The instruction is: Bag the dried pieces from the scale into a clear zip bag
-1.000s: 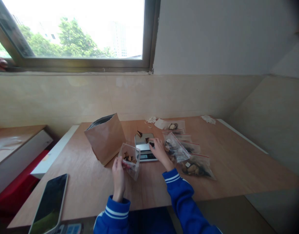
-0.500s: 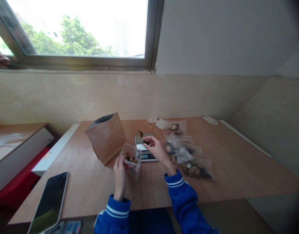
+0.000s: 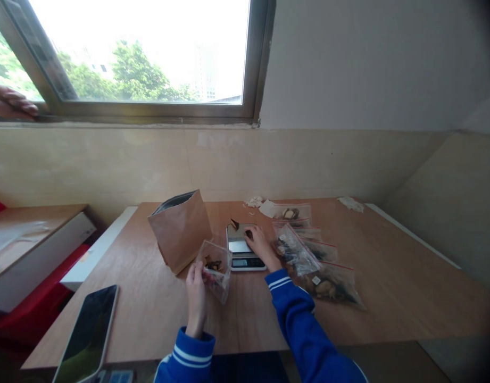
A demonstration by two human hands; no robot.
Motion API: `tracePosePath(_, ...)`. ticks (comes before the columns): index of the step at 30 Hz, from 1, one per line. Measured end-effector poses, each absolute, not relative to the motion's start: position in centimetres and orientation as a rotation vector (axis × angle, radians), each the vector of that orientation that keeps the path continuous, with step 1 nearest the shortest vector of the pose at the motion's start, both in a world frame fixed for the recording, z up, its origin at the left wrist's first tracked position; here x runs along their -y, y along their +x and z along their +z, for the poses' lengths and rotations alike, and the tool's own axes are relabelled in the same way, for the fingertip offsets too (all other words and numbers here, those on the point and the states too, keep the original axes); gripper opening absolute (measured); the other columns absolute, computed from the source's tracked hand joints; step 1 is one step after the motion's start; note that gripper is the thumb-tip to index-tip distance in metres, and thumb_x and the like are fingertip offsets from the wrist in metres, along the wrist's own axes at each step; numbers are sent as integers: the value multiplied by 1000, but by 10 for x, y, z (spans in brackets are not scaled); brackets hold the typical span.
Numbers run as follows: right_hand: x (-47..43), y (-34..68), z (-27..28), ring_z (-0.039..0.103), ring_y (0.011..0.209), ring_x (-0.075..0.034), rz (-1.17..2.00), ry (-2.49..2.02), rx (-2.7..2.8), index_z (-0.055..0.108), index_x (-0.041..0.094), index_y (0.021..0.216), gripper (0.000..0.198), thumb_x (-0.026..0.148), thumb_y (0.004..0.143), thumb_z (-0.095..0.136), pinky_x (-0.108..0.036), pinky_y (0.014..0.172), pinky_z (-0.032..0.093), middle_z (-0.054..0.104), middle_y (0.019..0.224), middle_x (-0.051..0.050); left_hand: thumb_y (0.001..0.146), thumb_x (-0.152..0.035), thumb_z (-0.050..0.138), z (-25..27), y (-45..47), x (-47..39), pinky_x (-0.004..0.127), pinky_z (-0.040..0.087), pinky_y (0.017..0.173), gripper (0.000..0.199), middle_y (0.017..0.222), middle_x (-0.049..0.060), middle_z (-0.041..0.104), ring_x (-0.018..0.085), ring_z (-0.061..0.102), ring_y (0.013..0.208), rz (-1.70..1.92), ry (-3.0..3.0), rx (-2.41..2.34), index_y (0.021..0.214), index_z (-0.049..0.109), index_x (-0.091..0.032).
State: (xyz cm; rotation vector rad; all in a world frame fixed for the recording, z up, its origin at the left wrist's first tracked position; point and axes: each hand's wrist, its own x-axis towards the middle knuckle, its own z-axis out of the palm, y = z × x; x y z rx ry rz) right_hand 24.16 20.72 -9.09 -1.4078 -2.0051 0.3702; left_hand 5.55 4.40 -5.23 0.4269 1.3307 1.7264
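My left hand (image 3: 196, 287) grips a clear plastic box (image 3: 222, 284), tilted, with dark and brown dried pieces (image 3: 213, 264) inside. My right hand (image 3: 260, 243) is over the plate of a small digital scale (image 3: 237, 246), fingers pinched round a dark dried piece (image 3: 249, 234). Another curled dark piece (image 3: 234, 224) rests at the far left corner of the scale. The scale's display (image 3: 245, 263) is lit, but its digits are too small to read. An upright brown paper bag (image 3: 183, 229) stands open just behind and left of the box.
Several zip bags (image 3: 328, 284) of dried pieces lie right of the scale. White scraps (image 3: 254, 201) and a crumpled white piece (image 3: 350, 204) are along the back. A tablet (image 3: 87, 332) lies at the front left. Another person's hand (image 3: 11, 102) is at the window frame.
My right hand has lowered with the dark piece from above the box side to the scale plate. My left hand keeps the box. The other person's hand shows more at the window.
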Motion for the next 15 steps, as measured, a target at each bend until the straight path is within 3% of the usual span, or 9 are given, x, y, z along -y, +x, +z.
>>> tracePosePath(3,-194,239,-78,60,88,-19,448,-1343,1919,65,18,102,24,12,80,58,-35,85,49,63,100,-7,65,-45,72,-54,57,-45,25,48,52,34,56,-4,52,12,52,50,1724,431,-1329,66,52,-17)
tracePosePath(6,-172,231,-49,62,81,-17,644,-1187,1849,63,20,111,28,26,84,61,-31,76,51,66,103,-6,66,-46,70,-56,59,-46,25,47,51,34,55,-4,51,12,52,51,1712,453,-1348,64,52,-17)
tracePosePath(10,-158,218,-22,61,100,-17,786,-925,1926,60,25,121,34,36,88,58,-31,87,50,64,119,-5,66,-48,71,-54,62,-48,25,46,52,35,56,-4,51,12,52,52,1712,476,-1342,64,52,-18)
tracePosePath(15,-192,209,-50,57,112,-21,506,-1104,1901,63,19,112,26,22,90,49,-37,98,44,62,117,-10,66,-50,70,-52,63,-48,25,46,51,37,55,-4,50,12,51,50,1689,480,-1321,65,52,-18)
